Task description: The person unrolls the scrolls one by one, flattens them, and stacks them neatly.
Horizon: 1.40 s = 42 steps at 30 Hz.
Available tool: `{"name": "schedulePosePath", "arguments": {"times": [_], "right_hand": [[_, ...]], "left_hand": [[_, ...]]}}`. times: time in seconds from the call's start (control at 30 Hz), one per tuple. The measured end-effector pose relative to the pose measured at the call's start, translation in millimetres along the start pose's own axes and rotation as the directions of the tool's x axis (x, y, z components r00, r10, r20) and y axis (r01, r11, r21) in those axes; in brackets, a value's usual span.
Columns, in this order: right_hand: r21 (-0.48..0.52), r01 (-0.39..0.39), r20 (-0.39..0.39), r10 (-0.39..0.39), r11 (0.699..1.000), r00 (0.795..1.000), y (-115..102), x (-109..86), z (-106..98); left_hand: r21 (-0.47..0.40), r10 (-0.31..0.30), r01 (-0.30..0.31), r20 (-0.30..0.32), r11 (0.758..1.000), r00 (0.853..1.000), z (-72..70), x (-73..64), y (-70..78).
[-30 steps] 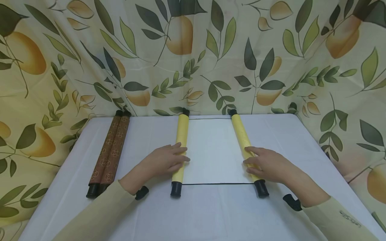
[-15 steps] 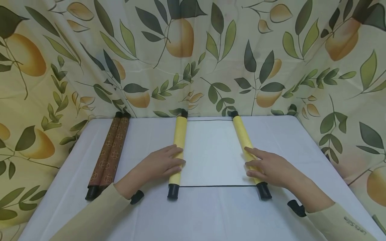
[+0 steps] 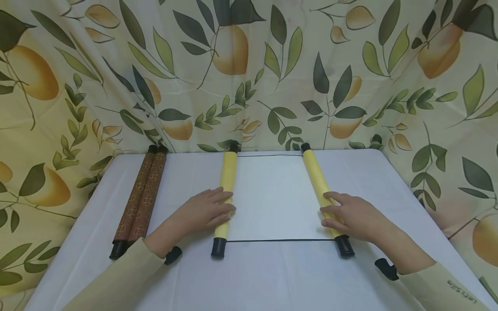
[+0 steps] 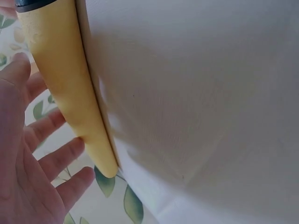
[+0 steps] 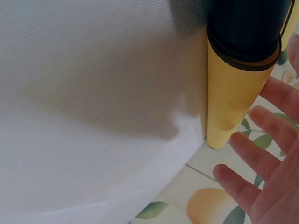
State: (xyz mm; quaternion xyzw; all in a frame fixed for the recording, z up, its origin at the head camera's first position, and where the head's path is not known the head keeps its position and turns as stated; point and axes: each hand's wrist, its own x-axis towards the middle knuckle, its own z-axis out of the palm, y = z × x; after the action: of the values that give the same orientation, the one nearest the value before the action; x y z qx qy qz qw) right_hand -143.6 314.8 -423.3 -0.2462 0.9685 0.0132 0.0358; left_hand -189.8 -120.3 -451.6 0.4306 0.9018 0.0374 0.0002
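A yellow scroll with black end caps lies partly unrolled, its white sheet (image 3: pixel 276 198) showing between two rolls. Fairly straight fingers of my left hand (image 3: pixel 198 214) rest across the left roll (image 3: pixel 228 172). On the other side, my right hand (image 3: pixel 358 216) lies over the right roll (image 3: pixel 314 170), fingers spread and lightly bent. In the left wrist view the fingers of the left hand (image 4: pixel 32 163) touch the yellow roll (image 4: pixel 65 74) without wrapping it. The right wrist view has the right hand (image 5: pixel 275 158) with extended fingers beside its roll (image 5: pixel 236 93).
Two brown patterned scrolls (image 3: pixel 144 194) with black ends lie side by side at the table's left. A white cloth covers the table (image 3: pixel 272 276). Behind it hangs a curtain (image 3: pixel 288 86) printed with fruit and leaves.
The left roll has moved left with my left hand, and the right roll slightly right with my right hand. More white sheet shows between them. The brown scrolls stay put.
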Motion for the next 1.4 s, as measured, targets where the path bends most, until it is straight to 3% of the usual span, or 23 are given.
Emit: {"name": "schedulePosePath", "arguments": {"times": [0.43, 0.7, 1.17, 1.4], "right_hand": [[-0.01, 0.007, -0.042, -0.008, 1.0, 0.999, 9.6, -9.4, 3.2], [-0.018, 0.005, -0.035, -0.006, 1.0, 0.999, 11.8, -8.6, 1.6], [-0.015, -0.043, -0.028, 0.043, 0.999, 0.999, 19.3, -18.9, 2.0], [-0.018, -0.063, -0.022, 0.063, 0.998, 0.998, 20.2, -22.9, 3.0]], "left_hand": [[0.033, 0.005, -0.003, -0.066, 0.999, 0.998, 0.6, -7.6, -6.3], [0.008, -0.106, 0.106, -0.014, 0.994, 0.994, -0.9, -12.9, -4.5], [0.06, -0.047, 0.052, -0.076, 0.997, 0.996, -5.3, -23.3, -9.5], [0.059, -0.034, 0.038, -0.064, 0.998, 0.997, -7.7, -25.2, -11.1]]}}
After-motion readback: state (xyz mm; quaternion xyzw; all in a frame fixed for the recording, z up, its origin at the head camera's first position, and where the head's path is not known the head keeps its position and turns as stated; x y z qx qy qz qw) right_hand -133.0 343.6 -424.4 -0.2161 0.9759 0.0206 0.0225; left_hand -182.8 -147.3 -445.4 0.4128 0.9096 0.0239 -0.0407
